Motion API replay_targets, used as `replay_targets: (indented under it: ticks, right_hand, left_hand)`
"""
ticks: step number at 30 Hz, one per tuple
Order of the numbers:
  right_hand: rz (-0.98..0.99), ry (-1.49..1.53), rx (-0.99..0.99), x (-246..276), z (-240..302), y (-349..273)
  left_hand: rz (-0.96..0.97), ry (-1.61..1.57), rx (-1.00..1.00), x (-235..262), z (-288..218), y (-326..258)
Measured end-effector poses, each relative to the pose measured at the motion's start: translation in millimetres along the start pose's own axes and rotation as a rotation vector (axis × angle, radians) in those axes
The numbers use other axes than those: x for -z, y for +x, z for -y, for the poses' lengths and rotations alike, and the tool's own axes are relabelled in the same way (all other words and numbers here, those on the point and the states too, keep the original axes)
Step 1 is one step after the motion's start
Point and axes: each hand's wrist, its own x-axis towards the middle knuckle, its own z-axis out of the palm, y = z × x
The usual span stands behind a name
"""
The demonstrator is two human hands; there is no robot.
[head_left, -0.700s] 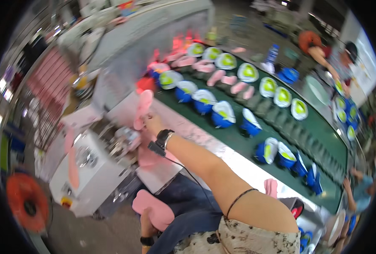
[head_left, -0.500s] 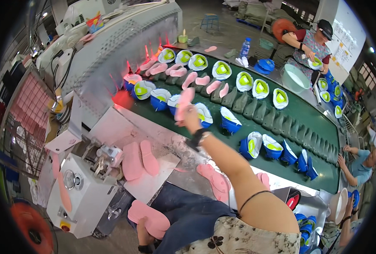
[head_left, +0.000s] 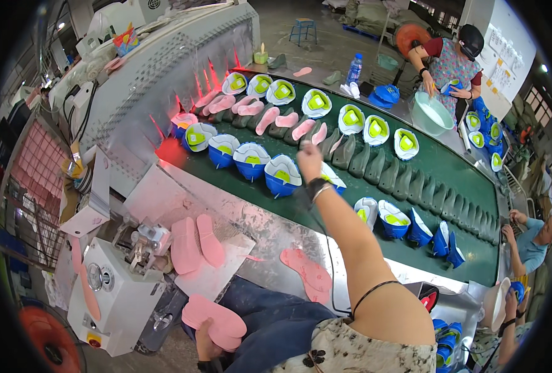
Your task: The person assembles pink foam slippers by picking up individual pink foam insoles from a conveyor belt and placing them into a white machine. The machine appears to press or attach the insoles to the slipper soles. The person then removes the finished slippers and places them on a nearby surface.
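Observation:
My left hand, low at the left by my lap, is closed on a small stack of pink insoles. My right arm reaches out over the green conveyor belt. At its end my right hand has curled fingers, with nothing visible in them. Just beyond the hand, a narrow pink insole lies on a dark green shoe last. More pink insoles lie along the middle row of lasts to the left. Blue and white shoe uppers with lime insides line both sides of that row.
On the metal ledge are loose insoles and more on a white board. A white machine with a dial stands left. A heater housing glows red at the belt's far left. Across the belt, a person works beside a basin.
My right hand has moved right and released the insole it held, now on a last. The belt's uppers and insoles have shifted slightly left in view. My left hand keeps its stack.

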Motion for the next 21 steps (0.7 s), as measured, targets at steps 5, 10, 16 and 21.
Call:
replay_targets:
  ticks: [5,10,16,21]
  right_hand:
    - [0.538,0.14,-0.079,-6.5,122.2,-82.3]
    - [0.022,-0.205,-0.011,27.5,61.2,19.1]
    - [-0.321,-0.758,-0.606,87.5,-36.3,79.3]
    - [-0.154,-0.389,-0.631,107.3,-66.7,102.2]
  left_hand:
    - [-0.014,0.103,-0.069,-16.6,-5.0,-1.8]
    - [-0.038,-0.021,-0.053,-15.7,-16.1,-12.2]
    - [-0.148,0.027,0.054,45.6,7.7,-0.8]
    - [-0.169,0.0,0.24,85.6,25.1,27.5]
